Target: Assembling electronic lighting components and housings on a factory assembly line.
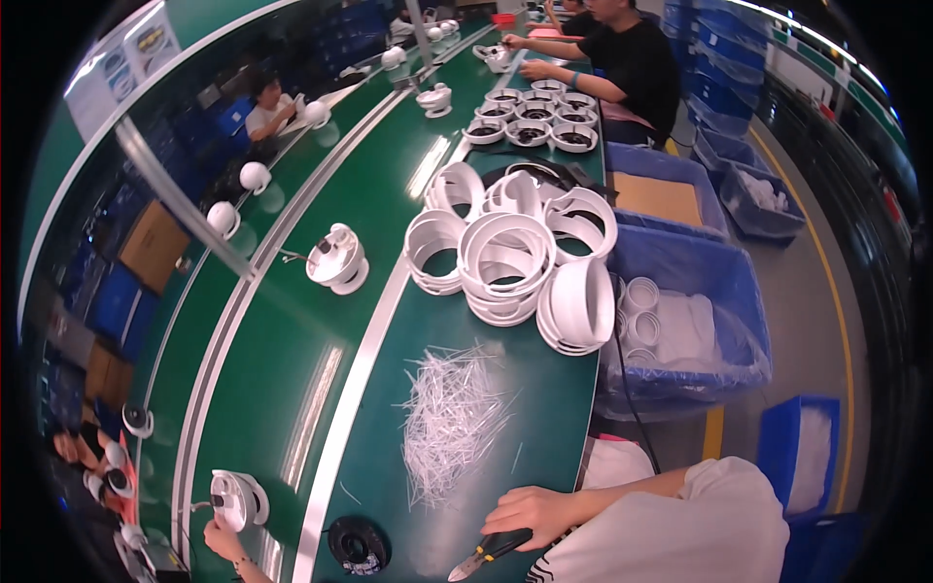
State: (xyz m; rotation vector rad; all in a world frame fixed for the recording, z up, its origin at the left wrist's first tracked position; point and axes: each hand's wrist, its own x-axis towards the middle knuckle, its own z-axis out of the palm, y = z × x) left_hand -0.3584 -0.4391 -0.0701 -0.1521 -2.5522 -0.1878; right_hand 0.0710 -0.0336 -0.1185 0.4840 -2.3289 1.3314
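Observation:
At the lower left, my left hand is closed on the near edge of a white plastic housing with a round base and a short wire. That housing sits on the green conveyor belt. My right hand rests over the black and yellow handles of a pair of side cutters, whose metal jaws point toward the lower left. Between the hands, a black round part lies on the bench. Ahead of my right hand is a loose heap of thin, clear plastic strips.
Stacked white plastic rings stand beyond the heap, with white bowls with black centres farther back. Another white housing is on the belt. Lined blue bins flank the bench's right side. A co-worker in black works at the far end.

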